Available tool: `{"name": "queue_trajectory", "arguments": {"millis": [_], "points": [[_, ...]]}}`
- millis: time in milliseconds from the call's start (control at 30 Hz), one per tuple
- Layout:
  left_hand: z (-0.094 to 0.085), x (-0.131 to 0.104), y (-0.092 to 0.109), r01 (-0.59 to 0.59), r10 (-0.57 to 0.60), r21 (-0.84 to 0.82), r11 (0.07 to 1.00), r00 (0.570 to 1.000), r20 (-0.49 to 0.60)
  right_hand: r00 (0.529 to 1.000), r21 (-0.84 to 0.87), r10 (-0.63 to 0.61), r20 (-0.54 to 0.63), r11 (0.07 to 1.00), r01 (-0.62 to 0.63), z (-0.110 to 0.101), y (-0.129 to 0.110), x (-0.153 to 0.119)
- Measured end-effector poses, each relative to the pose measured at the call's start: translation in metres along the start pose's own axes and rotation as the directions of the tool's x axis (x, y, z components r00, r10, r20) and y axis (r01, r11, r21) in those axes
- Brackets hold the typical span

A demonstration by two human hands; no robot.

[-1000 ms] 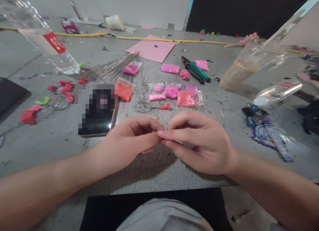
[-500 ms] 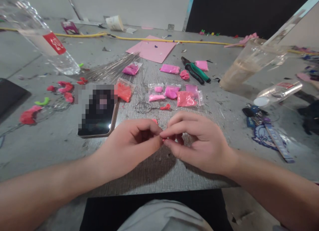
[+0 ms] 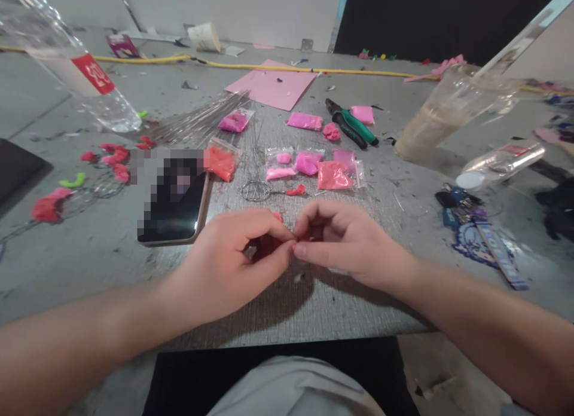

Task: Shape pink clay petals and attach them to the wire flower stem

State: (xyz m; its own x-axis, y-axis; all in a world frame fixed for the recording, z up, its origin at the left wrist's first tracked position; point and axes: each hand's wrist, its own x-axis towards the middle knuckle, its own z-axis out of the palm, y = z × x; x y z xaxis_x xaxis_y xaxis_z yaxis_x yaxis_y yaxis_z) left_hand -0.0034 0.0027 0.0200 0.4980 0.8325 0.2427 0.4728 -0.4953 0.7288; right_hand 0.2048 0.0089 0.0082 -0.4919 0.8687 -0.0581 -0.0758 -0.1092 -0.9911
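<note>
My left hand [image 3: 237,269] and my right hand [image 3: 354,239] meet fingertip to fingertip over the table's near part. Both are closed in a pinch on a small piece of red clay [image 3: 294,247], mostly hidden by the fingers. Another bit of red clay [image 3: 277,216] peeks out behind my left fingers. Just beyond lies a twisted wire loop [image 3: 256,191] with a red clay lump [image 3: 296,190] at its stem end. Behind it are small bags of pink clay [image 3: 281,172], magenta clay [image 3: 309,163] and coral clay [image 3: 335,175].
A phone [image 3: 177,201] lies left of my hands, near an orange clay bag [image 3: 220,162] and a bundle of thin wires [image 3: 197,120]. Green-handled pliers [image 3: 354,126] lie farther back. A water bottle [image 3: 96,87], a drink cup [image 3: 430,123] and keys with charms [image 3: 482,242] stand or lie around.
My right fingers have shifted, the thumb now lying straighter against the red clay and the fingers curled more behind it. My left hand stays nearly in place. The view has moved slightly.
</note>
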Motion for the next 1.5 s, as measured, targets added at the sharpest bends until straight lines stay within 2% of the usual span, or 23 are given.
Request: {"name": "queue_trajectory", "arguments": {"millis": [100,200,333,467,567,700,800,967,1100,1300,1500], "points": [[-0.001,0.000,0.001,0.035,-0.035,-0.033,0.999,0.999,-0.006,1.000,0.076,-0.031,-0.002,0.997,0.031,-0.003,0.001,0.003],[-0.003,0.003,0.000,0.138,-0.137,-0.124,0.983,0.990,0.014,0.992,0.055,-0.118,-0.049,0.991,0.121,-0.005,0.001,0.003],[-0.003,0.008,-0.002,0.314,-0.292,-0.356,0.880,0.949,0.115,0.974,-0.129,-0.204,-0.101,0.973,0.190,-0.006,-0.001,-0.003],[-0.003,0.009,-0.002,0.418,-0.363,-0.492,0.764,0.908,0.208,0.956,-0.309,-0.285,-0.070,0.917,0.251,-0.007,-0.004,-0.008],[-0.002,0.009,-0.002,0.481,-0.391,-0.539,0.691,0.877,0.280,0.915,-0.489,-0.402,0.015,0.795,0.357,-0.007,-0.007,-0.008],[0.000,0.008,-0.006,0.464,-0.349,-0.587,0.664,0.886,0.306,0.822,-0.660,-0.545,0.167,0.558,0.503,-0.006,-0.010,-0.009],[0.001,0.006,-0.009,0.464,-0.336,-0.604,0.648,0.886,0.321,0.795,-0.686,-0.564,0.221,0.489,0.538,-0.004,-0.011,-0.011],[0.001,0.004,-0.012,0.522,-0.357,-0.581,0.624,0.852,0.383,0.779,-0.707,-0.583,0.230,0.450,0.546,0.000,-0.009,-0.011],[0.002,0.003,-0.015,0.534,-0.336,-0.615,0.581,0.845,0.416,0.748,-0.683,-0.639,0.180,0.466,0.563,0.001,-0.007,-0.007],[0.002,0.004,-0.015,0.524,-0.340,-0.644,0.557,0.852,0.398,0.803,-0.667,-0.589,0.096,0.561,0.491,-0.002,-0.009,-0.008],[0.001,0.005,-0.014,0.505,-0.338,-0.660,0.557,0.863,0.375,0.814,-0.740,-0.565,0.134,0.490,0.461,-0.001,-0.010,-0.009]]}}
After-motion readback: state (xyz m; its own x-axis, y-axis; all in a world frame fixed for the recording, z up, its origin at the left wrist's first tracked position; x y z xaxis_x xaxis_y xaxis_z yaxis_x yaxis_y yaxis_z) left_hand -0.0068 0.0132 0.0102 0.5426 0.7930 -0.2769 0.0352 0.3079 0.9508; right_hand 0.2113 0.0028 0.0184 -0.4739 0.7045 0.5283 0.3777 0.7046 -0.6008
